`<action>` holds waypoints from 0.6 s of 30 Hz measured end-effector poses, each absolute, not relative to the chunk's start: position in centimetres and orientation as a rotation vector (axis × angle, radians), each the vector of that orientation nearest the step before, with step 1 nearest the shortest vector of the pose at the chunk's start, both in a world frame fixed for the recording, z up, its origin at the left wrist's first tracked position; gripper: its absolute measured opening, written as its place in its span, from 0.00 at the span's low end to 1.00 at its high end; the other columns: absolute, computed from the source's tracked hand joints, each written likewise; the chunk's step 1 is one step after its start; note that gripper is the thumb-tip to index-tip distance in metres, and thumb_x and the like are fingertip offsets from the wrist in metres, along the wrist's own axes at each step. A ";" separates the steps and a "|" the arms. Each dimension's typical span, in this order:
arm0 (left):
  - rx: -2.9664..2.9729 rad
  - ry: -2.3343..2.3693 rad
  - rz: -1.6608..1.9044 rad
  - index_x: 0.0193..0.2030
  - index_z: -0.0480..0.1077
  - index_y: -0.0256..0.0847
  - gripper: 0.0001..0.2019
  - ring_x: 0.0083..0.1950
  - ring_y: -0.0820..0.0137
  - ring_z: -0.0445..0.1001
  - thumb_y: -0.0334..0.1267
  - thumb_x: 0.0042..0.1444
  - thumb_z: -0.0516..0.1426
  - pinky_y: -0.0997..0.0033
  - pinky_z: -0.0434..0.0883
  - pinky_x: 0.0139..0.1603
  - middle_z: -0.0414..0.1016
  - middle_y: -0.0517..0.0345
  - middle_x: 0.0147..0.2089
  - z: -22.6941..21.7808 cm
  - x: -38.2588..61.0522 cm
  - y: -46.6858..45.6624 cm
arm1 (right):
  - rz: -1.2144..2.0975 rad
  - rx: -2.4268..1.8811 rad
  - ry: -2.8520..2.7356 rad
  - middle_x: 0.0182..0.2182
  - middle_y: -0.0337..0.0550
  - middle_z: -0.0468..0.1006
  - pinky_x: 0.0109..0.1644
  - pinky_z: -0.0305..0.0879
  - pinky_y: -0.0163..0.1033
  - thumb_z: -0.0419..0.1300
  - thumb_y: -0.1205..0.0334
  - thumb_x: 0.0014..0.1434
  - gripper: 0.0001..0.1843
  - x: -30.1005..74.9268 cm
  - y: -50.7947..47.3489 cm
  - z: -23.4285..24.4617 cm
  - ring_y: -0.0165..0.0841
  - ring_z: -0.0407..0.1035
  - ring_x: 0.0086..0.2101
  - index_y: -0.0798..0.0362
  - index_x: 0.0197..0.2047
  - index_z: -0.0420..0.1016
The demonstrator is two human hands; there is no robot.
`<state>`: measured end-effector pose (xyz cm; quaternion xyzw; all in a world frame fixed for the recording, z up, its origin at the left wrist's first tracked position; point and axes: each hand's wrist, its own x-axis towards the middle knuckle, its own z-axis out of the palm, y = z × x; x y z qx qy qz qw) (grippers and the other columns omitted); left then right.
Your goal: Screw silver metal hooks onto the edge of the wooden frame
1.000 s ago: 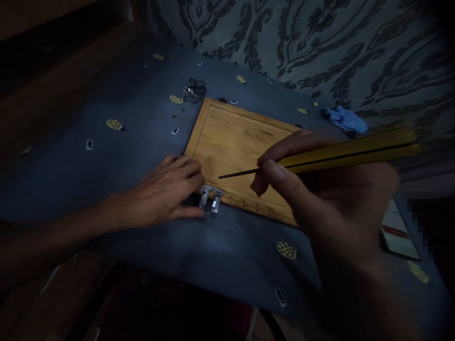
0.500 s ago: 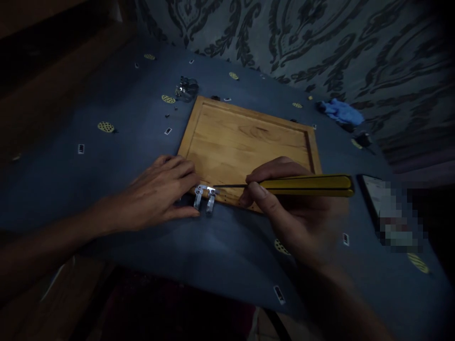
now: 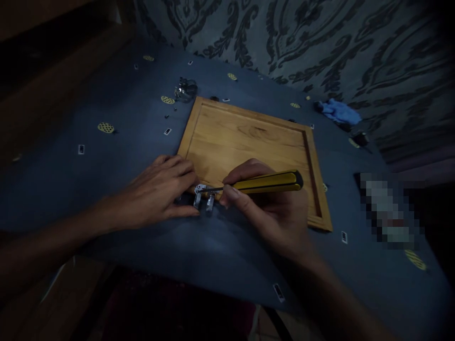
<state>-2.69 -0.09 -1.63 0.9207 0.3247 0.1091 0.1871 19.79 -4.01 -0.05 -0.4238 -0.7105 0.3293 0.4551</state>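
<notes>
Dimly, right hand [image 3: 275, 210] clasping screwdriver [image 3: 266, 183] at hinge [image 3: 198, 196], left hand [image 3: 163, 192] spread, seemingly touching board [image 3: 241, 139]

Leftward shift of the screwdriver [image 3: 266, 183].
The right hand [image 3: 268, 208] has moved toward the left edge of the worktop [image 3: 227, 258]; the tip [image 3: 201, 191], first above the wooden board [image 3: 245, 139], then at the right part of the metal fitting [image 3: 210, 202], now lies at its left. The board's near right corner, formerly covered, is exposed.

On the tabletop [image 3: 213, 255] lies a panel [image 3: 245, 137], a fitting [image 3: 210, 202] at its near edge, between the left hand [image 3: 165, 189] and the right hand [image 3: 273, 213], which holds a screwdriver [image 3: 265, 183]. Hardware [image 3: 182, 89] lies beside the panel's far left corner, a cloth [image 3: 341, 112] beyond its far right.
</notes>
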 end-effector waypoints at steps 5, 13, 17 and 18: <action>2.602 0.906 0.320 0.52 0.72 0.39 0.20 0.50 0.61 0.69 0.53 0.64 0.60 0.57 0.62 0.54 0.71 0.53 0.47 -1.8 -2.8 -0.1 | 0.819 -1.040 -1.750 0.32 0.38 0.78 0.38 0.73 0.40 0.65 0.65 0.64 0.02 19.9 -4.0 -0.2 0.31 0.76 0.32 0.50 0.39 0.76; 2.624 0.935 0.312 0.54 0.72 0.41 0.21 0.49 0.60 0.69 0.53 0.63 0.60 0.58 0.63 0.52 0.72 0.53 0.47 -1.8 -2.8 -0.2 | 0.787 -1.020 -1.557 0.34 0.37 0.76 0.31 0.74 0.37 0.67 0.66 0.63 0.02 20.5 -3.7 -0.1 0.28 0.75 0.27 0.50 0.37 0.78; 2.652 0.948 0.291 0.53 0.72 0.41 0.22 0.50 0.59 0.69 0.55 0.62 0.60 0.57 0.63 0.53 0.72 0.53 0.46 -1.8 -2.6 -0.1 | 0.783 -1.008 -1.511 0.34 0.37 0.76 0.30 0.75 0.35 0.67 0.65 0.62 0.02 20.9 -3.8 -0.3 0.27 0.76 0.26 0.50 0.37 0.78; 2.659 0.950 0.291 0.54 0.72 0.41 0.22 0.50 0.59 0.69 0.55 0.61 0.61 0.57 0.63 0.52 0.72 0.54 0.46 -1.8 -2.6 -0.1 | 0.781 -1.007 -1.505 0.34 0.37 0.76 0.30 0.75 0.35 0.67 0.65 0.62 0.03 21.0 -3.8 -0.4 0.27 0.76 0.26 0.50 0.37 0.78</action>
